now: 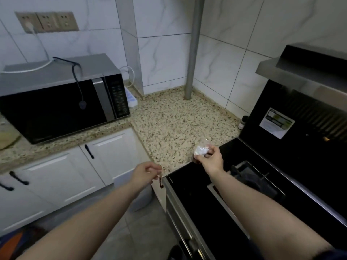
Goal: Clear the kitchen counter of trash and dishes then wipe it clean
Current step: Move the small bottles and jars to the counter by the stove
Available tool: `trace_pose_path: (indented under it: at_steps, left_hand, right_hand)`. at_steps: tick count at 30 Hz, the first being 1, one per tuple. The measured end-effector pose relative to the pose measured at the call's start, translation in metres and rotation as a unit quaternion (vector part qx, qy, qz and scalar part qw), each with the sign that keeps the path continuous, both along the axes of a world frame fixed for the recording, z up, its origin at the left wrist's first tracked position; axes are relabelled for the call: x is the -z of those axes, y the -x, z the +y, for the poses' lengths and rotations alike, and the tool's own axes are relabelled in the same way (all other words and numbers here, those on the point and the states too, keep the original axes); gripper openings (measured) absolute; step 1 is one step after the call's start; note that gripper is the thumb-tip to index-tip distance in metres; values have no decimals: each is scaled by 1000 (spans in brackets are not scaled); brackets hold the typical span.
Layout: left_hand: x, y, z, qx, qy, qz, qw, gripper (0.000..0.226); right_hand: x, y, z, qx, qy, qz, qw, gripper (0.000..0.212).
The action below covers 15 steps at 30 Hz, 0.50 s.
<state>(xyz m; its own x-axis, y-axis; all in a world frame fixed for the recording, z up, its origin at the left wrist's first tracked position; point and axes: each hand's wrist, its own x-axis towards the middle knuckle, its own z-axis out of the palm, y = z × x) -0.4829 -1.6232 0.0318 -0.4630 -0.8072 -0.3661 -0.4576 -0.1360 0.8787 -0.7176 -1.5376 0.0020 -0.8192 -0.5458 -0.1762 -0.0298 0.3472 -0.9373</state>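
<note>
Head view: right hand [210,158] pinches a crumpled white scrap [201,151] over the counter [169,119] front edge; left hand [147,172] loosely curled, apparently holding nothing; small jar [242,122] at the counter's right edge remains, wiping likely undone

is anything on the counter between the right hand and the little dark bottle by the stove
Nothing visible. The right hand pinches a clear wrapper; only bare counter lies between it and the bottle.
</note>
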Motion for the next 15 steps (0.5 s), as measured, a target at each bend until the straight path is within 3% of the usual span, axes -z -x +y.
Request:
trace_pose_path:
  at_steps: [6,15]
  left_hand:
    - [-10,77,-99,56,-24,-31,998,10]
    - [23,205,-172,171,-21,-77,982,13]
  right_hand:
    - [14,60,-75,39,-6,-43,998,50]
    - [3,136,-119,61,20,-35,997,47]
